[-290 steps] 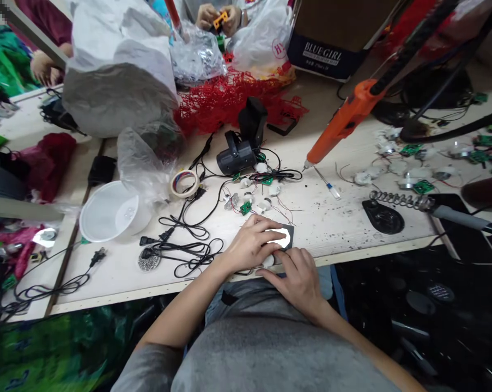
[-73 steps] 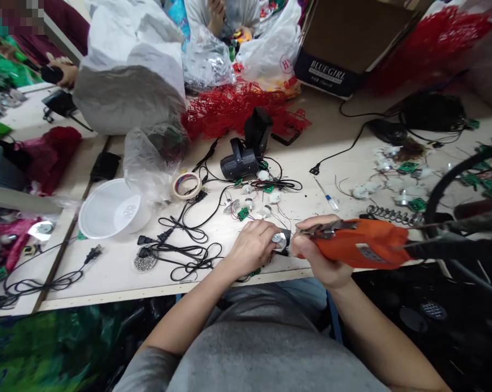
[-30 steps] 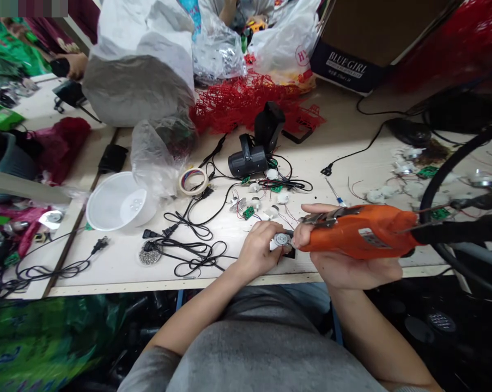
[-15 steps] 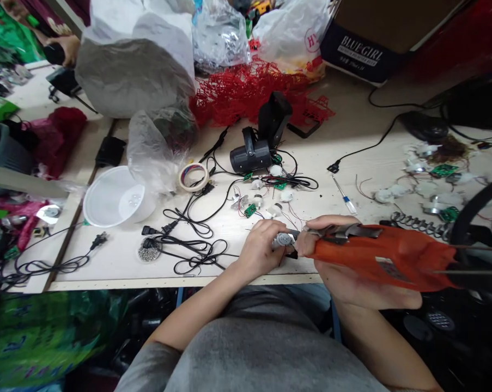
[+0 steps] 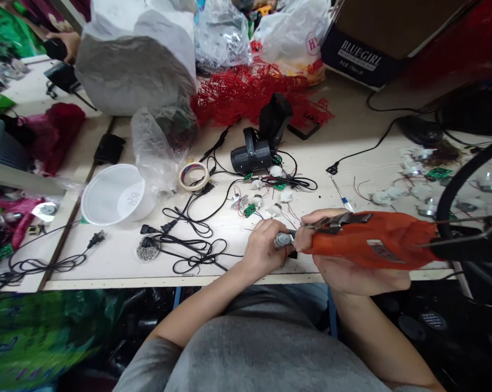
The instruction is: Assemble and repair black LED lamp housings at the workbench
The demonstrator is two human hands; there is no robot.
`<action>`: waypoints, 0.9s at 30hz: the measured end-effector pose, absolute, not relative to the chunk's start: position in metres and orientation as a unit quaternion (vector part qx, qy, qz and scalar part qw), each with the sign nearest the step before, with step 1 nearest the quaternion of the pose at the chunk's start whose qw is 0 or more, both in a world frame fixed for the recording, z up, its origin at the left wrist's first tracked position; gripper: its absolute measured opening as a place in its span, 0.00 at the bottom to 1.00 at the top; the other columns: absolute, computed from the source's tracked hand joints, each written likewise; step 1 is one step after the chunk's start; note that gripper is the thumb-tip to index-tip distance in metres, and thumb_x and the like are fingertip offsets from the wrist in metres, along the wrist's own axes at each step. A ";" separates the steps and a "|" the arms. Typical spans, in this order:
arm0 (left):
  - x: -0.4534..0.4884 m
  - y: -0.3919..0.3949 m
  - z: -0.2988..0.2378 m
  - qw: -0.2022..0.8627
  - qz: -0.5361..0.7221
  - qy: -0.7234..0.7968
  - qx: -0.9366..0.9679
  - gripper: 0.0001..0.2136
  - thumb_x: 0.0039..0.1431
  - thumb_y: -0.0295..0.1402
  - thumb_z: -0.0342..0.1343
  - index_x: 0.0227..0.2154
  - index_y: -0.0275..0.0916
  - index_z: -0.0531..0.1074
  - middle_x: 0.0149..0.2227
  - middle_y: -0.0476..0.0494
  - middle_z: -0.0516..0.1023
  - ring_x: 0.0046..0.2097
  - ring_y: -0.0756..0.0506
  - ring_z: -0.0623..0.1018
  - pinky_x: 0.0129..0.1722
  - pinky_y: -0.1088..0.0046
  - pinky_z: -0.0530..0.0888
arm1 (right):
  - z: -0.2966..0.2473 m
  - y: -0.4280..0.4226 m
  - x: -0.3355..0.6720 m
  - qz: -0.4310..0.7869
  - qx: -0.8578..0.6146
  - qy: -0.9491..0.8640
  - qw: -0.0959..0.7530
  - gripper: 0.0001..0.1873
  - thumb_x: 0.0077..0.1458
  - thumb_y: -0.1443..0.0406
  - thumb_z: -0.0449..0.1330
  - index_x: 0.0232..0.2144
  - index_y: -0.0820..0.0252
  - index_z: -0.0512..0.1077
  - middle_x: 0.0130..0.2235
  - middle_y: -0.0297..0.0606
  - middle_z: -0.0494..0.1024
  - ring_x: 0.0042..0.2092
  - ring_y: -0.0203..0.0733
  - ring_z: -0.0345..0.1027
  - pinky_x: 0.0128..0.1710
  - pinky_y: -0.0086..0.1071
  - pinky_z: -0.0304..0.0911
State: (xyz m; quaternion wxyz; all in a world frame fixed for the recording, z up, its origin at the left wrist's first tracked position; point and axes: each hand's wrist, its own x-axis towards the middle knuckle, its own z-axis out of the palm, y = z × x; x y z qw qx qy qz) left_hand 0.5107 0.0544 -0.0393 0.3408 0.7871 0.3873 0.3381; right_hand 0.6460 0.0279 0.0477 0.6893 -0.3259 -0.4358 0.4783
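My right hand point(image 5: 347, 267) is wrapped round an orange electric screwdriver point(image 5: 372, 242) held level, its tip pointing left. The tip meets a small silver and white round part point(image 5: 284, 239) that my left hand point(image 5: 264, 247) pinches just above the table's front edge point(image 5: 188, 282). A thick black cable runs off the tool's back end to the right. Under the part a small dark pad point(image 5: 292, 254) peeks out.
Behind my hands lie several small white motors and green circuit boards point(image 5: 249, 208), a black lamp housing point(image 5: 251, 156), tangled black cords point(image 5: 188, 245), a tape roll point(image 5: 193, 175) and a white bowl point(image 5: 117, 193). Red plastic mesh, bags and a cardboard box fill the back. Another person's hand point(image 5: 68, 41) is far left.
Earlier both hands pressed on a dark pad and the screwdriver hung above the table. Now my right hand holds it against the part; over the last second it shifted only slightly.
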 end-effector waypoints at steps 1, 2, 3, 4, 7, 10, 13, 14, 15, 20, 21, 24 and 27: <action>0.512 0.054 -0.040 0.337 0.342 0.392 0.785 0.07 0.54 0.27 0.62 0.35 0.41 0.72 0.36 0.45 0.78 0.40 0.43 0.76 0.39 0.66 0.70 | 0.049 0.029 0.646 0.489 -0.315 -0.437 0.686 0.31 0.52 0.38 0.58 0.45 0.52 0.80 0.38 0.41 0.80 0.26 0.45 0.68 0.25 0.40 0.65; 0.513 0.054 -0.039 0.333 0.345 0.398 0.782 0.07 0.53 0.27 0.62 0.34 0.41 0.72 0.35 0.46 0.78 0.40 0.43 0.76 0.39 0.66 0.70 | 0.051 0.030 0.647 0.501 -0.304 -0.440 0.680 0.30 0.52 0.40 0.59 0.45 0.51 0.80 0.38 0.40 0.80 0.27 0.45 0.69 0.26 0.40 0.65; 0.513 0.054 -0.039 0.331 0.347 0.402 0.780 0.07 0.53 0.26 0.62 0.34 0.41 0.71 0.34 0.46 0.77 0.39 0.43 0.76 0.38 0.66 0.70 | 0.055 0.031 0.647 0.512 -0.298 -0.442 0.674 0.29 0.52 0.40 0.60 0.45 0.51 0.80 0.38 0.40 0.81 0.27 0.46 0.69 0.26 0.41 0.66; 0.513 0.055 -0.039 0.330 0.349 0.403 0.779 0.07 0.52 0.26 0.62 0.33 0.41 0.71 0.33 0.46 0.77 0.38 0.44 0.75 0.38 0.67 0.70 | 0.059 0.032 0.648 0.519 -0.293 -0.444 0.669 0.28 0.52 0.41 0.60 0.45 0.50 0.80 0.39 0.40 0.81 0.27 0.46 0.70 0.26 0.41 0.66; 0.512 0.056 -0.037 0.339 0.353 0.391 0.779 0.08 0.50 0.25 0.63 0.32 0.41 0.71 0.33 0.46 0.76 0.38 0.44 0.76 0.38 0.67 0.70 | 0.074 0.031 0.649 0.512 -0.305 -0.445 0.669 0.23 0.55 0.44 0.59 0.45 0.47 0.80 0.40 0.37 0.82 0.27 0.45 0.71 0.27 0.41 0.66; 0.510 0.056 -0.036 0.349 0.344 0.385 0.782 0.10 0.50 0.25 0.62 0.37 0.41 0.72 0.36 0.45 0.77 0.41 0.43 0.76 0.41 0.66 0.72 | 0.084 0.030 0.646 0.485 -0.332 -0.457 0.668 0.28 0.55 0.40 0.57 0.43 0.49 0.81 0.34 0.38 0.80 0.27 0.46 0.71 0.29 0.42 0.67; 0.508 0.054 -0.038 0.344 0.334 0.398 0.782 0.13 0.51 0.24 0.59 0.40 0.41 0.72 0.39 0.44 0.77 0.44 0.42 0.76 0.45 0.64 0.72 | 0.077 0.033 0.639 0.515 -0.322 -0.467 0.643 0.36 0.49 0.34 0.57 0.44 0.53 0.80 0.27 0.38 0.76 0.26 0.47 0.68 0.26 0.42 0.66; 0.508 0.053 -0.038 0.340 0.334 0.405 0.780 0.14 0.51 0.23 0.58 0.41 0.42 0.72 0.39 0.44 0.77 0.45 0.41 0.75 0.46 0.64 0.72 | 0.072 0.035 0.637 0.526 -0.314 -0.461 0.642 0.36 0.50 0.34 0.57 0.45 0.53 0.80 0.26 0.38 0.75 0.25 0.46 0.68 0.26 0.42 0.66; 0.508 0.052 -0.039 0.338 0.334 0.411 0.778 0.14 0.50 0.23 0.58 0.41 0.42 0.72 0.39 0.44 0.76 0.46 0.41 0.75 0.46 0.64 0.72 | 0.066 0.037 0.634 0.533 -0.306 -0.453 0.645 0.35 0.51 0.35 0.55 0.45 0.52 0.80 0.26 0.38 0.75 0.25 0.46 0.67 0.26 0.43 0.66; 0.508 0.052 -0.040 0.352 0.348 0.422 0.759 0.13 0.48 0.24 0.60 0.38 0.41 0.69 0.38 0.45 0.75 0.44 0.40 0.75 0.45 0.63 0.73 | 0.047 0.043 0.627 0.558 -0.266 -0.418 0.666 0.28 0.54 0.38 0.55 0.41 0.49 0.78 0.27 0.38 0.75 0.30 0.51 0.72 0.34 0.49 0.72; 0.508 0.052 -0.040 0.357 0.350 0.421 0.757 0.13 0.47 0.24 0.60 0.37 0.41 0.68 0.37 0.45 0.74 0.44 0.41 0.75 0.44 0.63 0.73 | 0.046 0.044 0.627 0.566 -0.263 -0.416 0.662 0.27 0.53 0.39 0.57 0.39 0.49 0.78 0.27 0.39 0.76 0.33 0.53 0.74 0.35 0.50 0.72; 0.508 0.053 -0.040 0.370 0.347 0.428 0.748 0.12 0.48 0.24 0.61 0.36 0.41 0.68 0.36 0.46 0.74 0.41 0.42 0.74 0.42 0.65 0.72 | 0.044 0.044 0.628 0.567 -0.269 -0.414 0.659 0.26 0.50 0.40 0.59 0.37 0.51 0.78 0.31 0.42 0.77 0.36 0.55 0.75 0.37 0.51 0.72; 0.507 0.053 -0.039 0.387 0.338 0.438 0.738 0.13 0.48 0.25 0.61 0.37 0.41 0.69 0.36 0.46 0.74 0.41 0.42 0.74 0.41 0.65 0.72 | 0.040 0.043 0.629 0.564 -0.288 -0.413 0.654 0.30 0.49 0.37 0.58 0.39 0.51 0.78 0.35 0.43 0.78 0.38 0.55 0.74 0.37 0.53 0.72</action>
